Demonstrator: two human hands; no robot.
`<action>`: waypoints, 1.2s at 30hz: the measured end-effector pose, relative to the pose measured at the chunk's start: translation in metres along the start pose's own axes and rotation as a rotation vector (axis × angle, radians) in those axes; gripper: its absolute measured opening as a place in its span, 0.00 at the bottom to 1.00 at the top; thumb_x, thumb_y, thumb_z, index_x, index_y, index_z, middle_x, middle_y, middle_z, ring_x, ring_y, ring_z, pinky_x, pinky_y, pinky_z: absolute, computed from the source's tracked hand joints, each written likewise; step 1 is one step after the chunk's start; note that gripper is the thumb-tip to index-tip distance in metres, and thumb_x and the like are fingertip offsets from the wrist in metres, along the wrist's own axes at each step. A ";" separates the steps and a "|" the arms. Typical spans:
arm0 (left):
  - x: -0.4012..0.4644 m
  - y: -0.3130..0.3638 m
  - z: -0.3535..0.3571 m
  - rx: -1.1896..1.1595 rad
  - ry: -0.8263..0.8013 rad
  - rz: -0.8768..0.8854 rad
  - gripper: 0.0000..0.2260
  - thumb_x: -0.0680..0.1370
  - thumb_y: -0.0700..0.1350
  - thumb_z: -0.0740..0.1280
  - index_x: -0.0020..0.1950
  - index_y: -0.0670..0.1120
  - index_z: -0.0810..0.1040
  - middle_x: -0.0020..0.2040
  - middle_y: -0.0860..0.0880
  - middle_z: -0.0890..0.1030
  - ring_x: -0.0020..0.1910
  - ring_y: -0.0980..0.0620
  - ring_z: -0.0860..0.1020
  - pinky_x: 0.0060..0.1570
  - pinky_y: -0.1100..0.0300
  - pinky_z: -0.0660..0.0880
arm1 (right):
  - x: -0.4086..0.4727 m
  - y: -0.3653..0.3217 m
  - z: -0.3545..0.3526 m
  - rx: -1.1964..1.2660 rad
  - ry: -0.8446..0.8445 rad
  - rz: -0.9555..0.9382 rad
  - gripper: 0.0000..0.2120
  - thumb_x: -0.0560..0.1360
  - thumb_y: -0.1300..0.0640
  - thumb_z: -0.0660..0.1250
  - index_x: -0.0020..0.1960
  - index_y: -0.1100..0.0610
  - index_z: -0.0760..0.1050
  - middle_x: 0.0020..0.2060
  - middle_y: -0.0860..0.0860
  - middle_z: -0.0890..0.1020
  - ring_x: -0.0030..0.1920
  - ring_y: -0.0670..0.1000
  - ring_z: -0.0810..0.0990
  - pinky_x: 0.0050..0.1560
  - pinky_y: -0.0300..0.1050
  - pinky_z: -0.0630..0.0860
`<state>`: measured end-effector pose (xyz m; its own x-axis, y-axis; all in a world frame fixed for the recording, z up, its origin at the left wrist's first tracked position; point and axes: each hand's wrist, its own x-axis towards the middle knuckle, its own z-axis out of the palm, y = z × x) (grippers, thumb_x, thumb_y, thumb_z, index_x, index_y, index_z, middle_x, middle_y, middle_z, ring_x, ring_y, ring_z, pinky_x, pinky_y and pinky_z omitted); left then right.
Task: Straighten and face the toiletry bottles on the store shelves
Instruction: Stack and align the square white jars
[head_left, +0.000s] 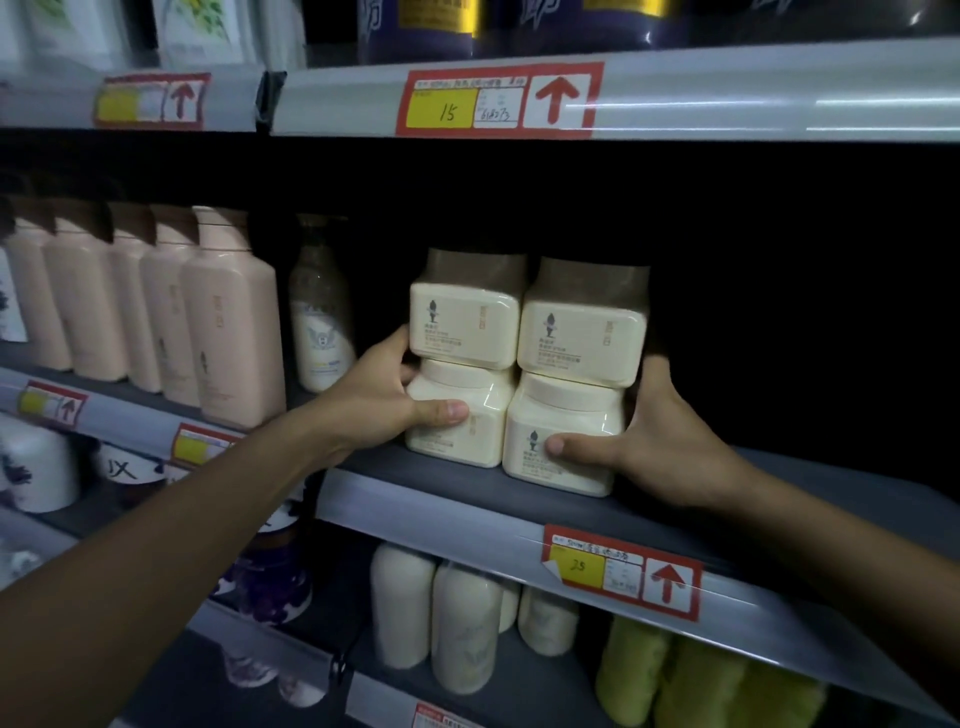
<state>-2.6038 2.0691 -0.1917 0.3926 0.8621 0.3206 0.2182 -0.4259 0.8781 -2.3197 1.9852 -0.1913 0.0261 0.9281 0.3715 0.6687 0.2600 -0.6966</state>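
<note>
At the far left of the middle shelf (467, 483) a row of pink pump bottles (228, 322) stood upright, shoulder to shoulder, with the nearest one close to the front lip, probably pulled forward so the row would show well from the aisle. Just right of them a single white pump bottle (321, 332) sat further back in shadow, apart from its neighbours on both sides. Next came the left hand (384, 400), its thumb laid across the front of the lower left cream jar (457, 415) and its fingers curled round that jar's left side, touching the bottom edge of the upper left jar (465, 322). The four jars were stacked two on two, labels outward, the upper pair resting on the lids of the lower pair. The upper right jar (582, 338) sat a little askew on the lower right jar (561, 447), whose front corner stood near the shelf lip. The right hand (660, 441) grasped that lower right jar, thumb on its label face and fingers reaching up behind the right side of the stack. Gripping from both flanks at once looked like a way to steady and square the whole block without toppling the top pair. Beyond the right hand the shelf ran on bare and dark, leaving plenty of room to slide the stack rightward or back, while forward travel was limited by the lip above the price tag (618, 571).
</note>
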 end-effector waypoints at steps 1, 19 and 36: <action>-0.003 0.001 0.002 0.003 0.000 -0.003 0.40 0.66 0.44 0.84 0.74 0.54 0.70 0.61 0.50 0.86 0.59 0.50 0.85 0.63 0.46 0.80 | -0.007 -0.004 -0.002 0.011 0.004 -0.010 0.46 0.58 0.40 0.85 0.64 0.48 0.61 0.58 0.37 0.76 0.58 0.41 0.78 0.63 0.46 0.78; -0.036 0.018 0.016 0.013 -0.004 0.015 0.42 0.62 0.52 0.84 0.74 0.55 0.71 0.62 0.50 0.86 0.60 0.49 0.85 0.65 0.44 0.79 | -0.052 -0.013 -0.016 0.094 0.018 -0.114 0.46 0.62 0.44 0.85 0.70 0.41 0.59 0.62 0.38 0.79 0.60 0.43 0.82 0.57 0.50 0.84; -0.071 0.010 0.029 0.191 0.215 0.090 0.33 0.72 0.39 0.80 0.74 0.47 0.73 0.64 0.55 0.82 0.62 0.62 0.81 0.57 0.67 0.80 | -0.073 -0.008 -0.019 -0.111 -0.002 -0.142 0.46 0.70 0.43 0.79 0.77 0.42 0.55 0.70 0.41 0.75 0.66 0.42 0.75 0.63 0.41 0.76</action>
<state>-2.6032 1.9952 -0.2159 0.2243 0.8480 0.4801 0.3629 -0.5299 0.7664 -2.3125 1.9104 -0.2009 -0.0756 0.8846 0.4601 0.7438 0.3573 -0.5649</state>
